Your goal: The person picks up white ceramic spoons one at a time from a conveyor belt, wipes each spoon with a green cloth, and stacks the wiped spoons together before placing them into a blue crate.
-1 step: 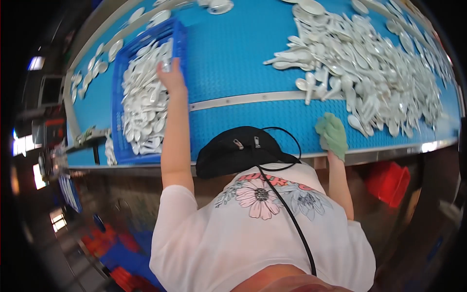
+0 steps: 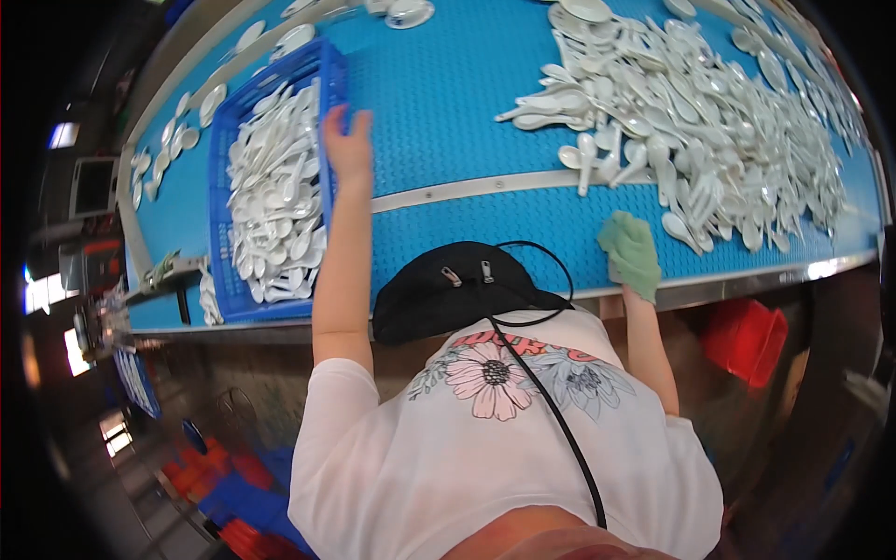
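My left hand (image 2: 348, 147) is bare and open, its fingers apart. It hovers just outside the right wall of a blue plastic basket (image 2: 334, 93) and holds nothing. White spoons (image 2: 285, 196) are piled inside that basket. Over on the right, my right hand (image 2: 632, 257) wears a pale green glove and sits at the near edge of the blue belt (image 2: 467, 238). Its fingers look curled; a small pale patch shows beneath the glove, but what they hold is hidden. A large heap of white spoons (image 2: 691, 131) lies beyond and to the right of it.
A metal strip (image 2: 485, 186) crosses the belt. More spoons (image 2: 213, 105) lie along the far left side, past a raised rail. A black waist bag (image 2: 457, 289) hangs at my front against the belt's edge. Below the edge, at right, is a red bin (image 2: 744, 343).
My left hand has moved right, from above the spoons in the basket to just outside its right wall, and its fingers have spread. My right hand stays at the belt's edge.
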Available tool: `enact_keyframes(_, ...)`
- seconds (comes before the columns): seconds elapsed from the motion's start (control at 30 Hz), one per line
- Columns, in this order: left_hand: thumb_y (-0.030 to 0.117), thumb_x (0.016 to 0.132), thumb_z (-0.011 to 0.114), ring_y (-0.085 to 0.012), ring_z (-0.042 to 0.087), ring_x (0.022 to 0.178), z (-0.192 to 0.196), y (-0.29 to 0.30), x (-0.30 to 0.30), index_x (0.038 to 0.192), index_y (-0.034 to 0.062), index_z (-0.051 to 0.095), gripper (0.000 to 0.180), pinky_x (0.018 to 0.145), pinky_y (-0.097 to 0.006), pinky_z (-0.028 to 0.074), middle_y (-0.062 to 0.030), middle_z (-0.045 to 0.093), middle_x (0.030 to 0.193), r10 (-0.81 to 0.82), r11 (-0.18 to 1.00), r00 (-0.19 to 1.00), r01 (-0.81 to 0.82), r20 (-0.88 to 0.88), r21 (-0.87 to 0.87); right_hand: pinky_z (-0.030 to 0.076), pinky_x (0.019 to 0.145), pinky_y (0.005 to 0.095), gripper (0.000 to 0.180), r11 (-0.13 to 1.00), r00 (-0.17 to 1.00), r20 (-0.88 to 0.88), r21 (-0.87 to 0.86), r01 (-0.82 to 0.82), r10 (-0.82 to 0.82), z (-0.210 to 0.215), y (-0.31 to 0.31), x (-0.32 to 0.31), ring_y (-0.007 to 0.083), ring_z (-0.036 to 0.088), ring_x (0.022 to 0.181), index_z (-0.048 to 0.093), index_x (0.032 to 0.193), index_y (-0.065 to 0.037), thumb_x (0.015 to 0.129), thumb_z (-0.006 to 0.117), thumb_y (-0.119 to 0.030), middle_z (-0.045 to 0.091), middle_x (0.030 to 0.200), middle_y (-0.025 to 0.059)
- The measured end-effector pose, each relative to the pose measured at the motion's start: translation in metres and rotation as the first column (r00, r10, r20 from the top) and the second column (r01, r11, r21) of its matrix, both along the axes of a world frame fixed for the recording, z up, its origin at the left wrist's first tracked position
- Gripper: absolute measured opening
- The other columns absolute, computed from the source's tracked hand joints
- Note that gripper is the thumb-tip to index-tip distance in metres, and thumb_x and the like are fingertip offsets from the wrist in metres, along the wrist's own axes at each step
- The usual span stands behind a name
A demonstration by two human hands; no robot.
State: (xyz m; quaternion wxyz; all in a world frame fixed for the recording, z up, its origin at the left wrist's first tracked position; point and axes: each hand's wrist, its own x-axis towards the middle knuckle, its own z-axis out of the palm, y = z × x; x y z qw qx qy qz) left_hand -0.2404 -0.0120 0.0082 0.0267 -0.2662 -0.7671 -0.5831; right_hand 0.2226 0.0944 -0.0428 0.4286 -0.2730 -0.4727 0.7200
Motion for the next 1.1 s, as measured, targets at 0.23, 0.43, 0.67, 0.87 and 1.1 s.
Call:
enact_keyframes(0.23, 0.037, 0.069, 0.064, -0.0237, 0.057, 0.087, 0.01, 0.118, 0.232, 0.092, 0.0119, 0.063, 0.034, 0.072, -0.035, 0.046, -0.0054, 0.06, 0.091, -0.761, 0.438, 0.639, 0.632, 0.11, -0.64, 0.041, 0.046, 0.0289, 0.013, 0.761, 0.322, 0.786, 0.606, -0.23, -0.528, 0.062, -0.026, -0.029, 0.0167, 0.056, 0.051, 0.051, 0.075, -0.016, 0.066, 0.06, -0.017, 0.054, 0.073, -0.0039)
enact_keyframes(0.43, 0.042, 0.065, 0.067, -0.0197, 0.06, 0.075, -0.034, 0.153, 0.27, 0.083, 0.0126, 0.065, 0.034, 0.061, -0.034, 0.047, -0.0021, 0.063, 0.081, -0.699, 0.334, 0.665, 0.63, 0.264, -0.701, 0.042, 0.046, 0.0275, 0.013, 0.807, 0.402, 0.8, 0.553, -0.207, -0.445, 0.067, -0.025, -0.027, 0.0167, 0.056, 0.052, 0.051, 0.073, -0.017, 0.065, 0.06, -0.015, 0.053, 0.073, -0.0031)
enact_keyframes(0.67, 0.033, 0.07, 0.064, -0.0174, 0.06, 0.067, -0.026, 0.135, 0.279, 0.078, 0.0124, 0.066, 0.022, 0.058, -0.032, 0.046, -0.0005, 0.063, 0.073, -0.777, 0.372, 0.618, 0.604, 0.119, -0.705, 0.042, 0.05, 0.0211, 0.008, 0.884, 0.549, 0.78, 0.443, -0.146, -0.301, 0.08, -0.021, -0.024, 0.0093, 0.053, 0.058, 0.054, 0.082, -0.006, 0.074, 0.056, -0.004, 0.053, 0.078, -0.0005)
enact_keyframes(0.87, 0.024, 0.076, 0.061, -0.0133, 0.059, 0.059, -0.005, 0.104, 0.262, 0.08, 0.0069, 0.065, 0.019, 0.053, -0.026, 0.046, -0.0022, 0.063, 0.073, -0.638, 0.297, 0.546, 0.825, 0.542, -0.481, 0.042, 0.054, 0.02, 0.016, 0.912, 0.801, 0.525, 0.405, 0.061, -0.287, 0.028, -0.013, -0.012, 0.0066, 0.053, 0.064, 0.049, 0.089, -0.005, 0.074, 0.055, -0.003, 0.052, 0.077, 0.0)
enact_keyframes(1.1, 0.021, 0.083, 0.056, -0.0072, 0.053, 0.052, 0.07, -0.046, 0.152, 0.09, 0.0004, 0.061, 0.022, 0.044, -0.018, 0.035, -0.007, 0.064, 0.082, -0.458, 0.636, 0.5, 0.762, 0.735, -0.122, 0.047, 0.062, 0.0293, 0.034, 0.923, 0.976, -0.079, -0.349, 0.165, -0.204, 0.01, 0.009, 0.022, 0.0186, 0.055, 0.074, 0.049, 0.108, 0.0, 0.076, 0.055, -0.012, 0.057, 0.09, 0.009)
